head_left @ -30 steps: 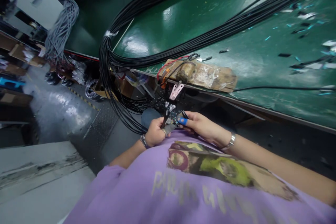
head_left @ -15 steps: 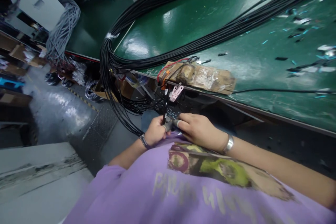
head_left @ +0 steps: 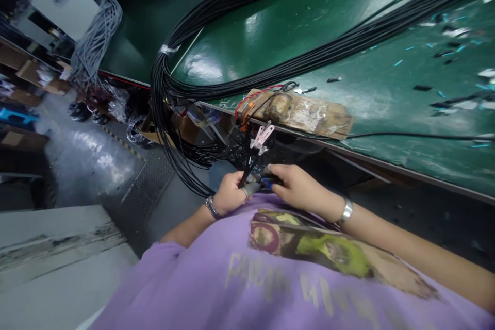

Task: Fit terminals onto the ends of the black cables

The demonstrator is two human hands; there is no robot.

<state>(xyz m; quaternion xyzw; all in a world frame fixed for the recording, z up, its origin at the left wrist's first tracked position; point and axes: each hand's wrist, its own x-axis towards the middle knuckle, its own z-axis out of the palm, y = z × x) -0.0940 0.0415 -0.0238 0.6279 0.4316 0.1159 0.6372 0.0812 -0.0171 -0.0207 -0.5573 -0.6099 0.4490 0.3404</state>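
Note:
My left hand [head_left: 228, 195] is closed round a thin black cable [head_left: 246, 171], whose end points up between thumb and fingers. Grey coverings wrap some of my fingertips. Close by on the right, my right hand [head_left: 299, 188] has thumb and fingers pinched together just off the left fingertips. Something small and blue shows at its fingers; what it is, and what the pinch holds, I cannot make out. Just beyond both hands, a pink clip-like piece [head_left: 262, 135] sticks out at the table edge, beside orange-and-black parts [head_left: 246, 115] with a red wire.
A thick bundle of black cables [head_left: 247, 87] loops over the green table [head_left: 386, 98] and hangs off its left end. A taped wooden block [head_left: 309, 113] lies along the edge. Dark and blue scraps [head_left: 456, 98] litter the right side. Grey cables [head_left: 95, 36] hang farther left.
My right hand has drawn slightly away from the left, and the blue bit at its fingers has come into view. The left hand keeps its grip on the cable. The view has shifted slightly.

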